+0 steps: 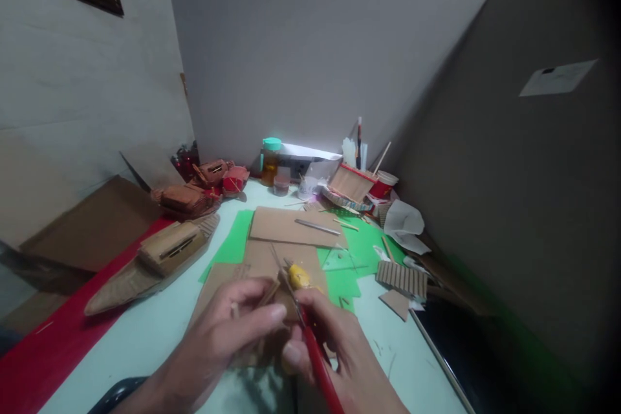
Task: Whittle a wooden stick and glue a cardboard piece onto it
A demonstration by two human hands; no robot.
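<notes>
My left hand (237,323) pinches a small strip of brown cardboard (268,294) between thumb and fingers. Closed round a red handle, my right hand (339,343) holds a slim tool that looks like scissors (317,359). Its thin metal blades point up and away, just right of the cardboard strip. Beyond my right fingers lies a yellow object (298,276) with a dark tip, partly hidden. Under both hands are flat cardboard sheets (264,255), with a grey metal strip (317,227) lying on the farther one.
A cardboard boat model (160,255) stands left, with reddish models (187,197) behind it. Green sheets (366,246) lie under the cardboard. At the back are a teal-lidded jar (270,165), a wooden model (352,183) and a red cup (383,186). Corrugated scraps (402,279) lie right.
</notes>
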